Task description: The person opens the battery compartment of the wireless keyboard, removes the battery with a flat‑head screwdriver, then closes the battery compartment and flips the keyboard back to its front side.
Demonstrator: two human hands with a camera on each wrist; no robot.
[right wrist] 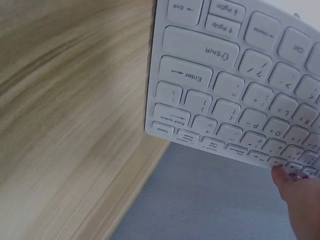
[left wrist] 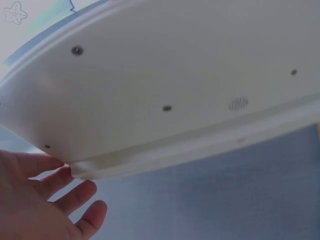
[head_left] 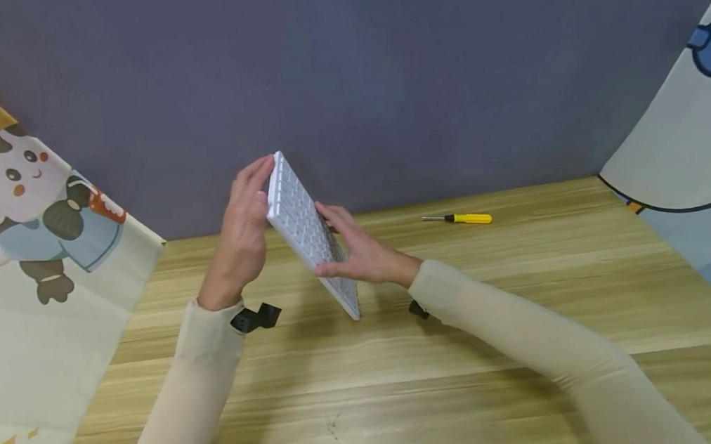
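Observation:
A white keyboard [head_left: 304,219] is tilted steeply above the table, its keys turned toward the right. Across its width, my right hand [head_left: 367,249] grips it, thumb at the near long edge and fingers at the far one. My left hand [head_left: 241,225] touches the raised end with extended fingers. From the left wrist view, the pale underside [left wrist: 150,85] shows several small dark screws or screw holes, and the left fingertips [left wrist: 87,189] lie by one corner. Keys such as Enter and Shift are readable in the right wrist view.
A screwdriver [head_left: 469,219] with a yellow handle lies on the wood-grain table [head_left: 409,400], right of the keyboard. Behind the table rises a dark grey panel [head_left: 380,72]. Cartoon-printed sheets [head_left: 107,286] flank both sides.

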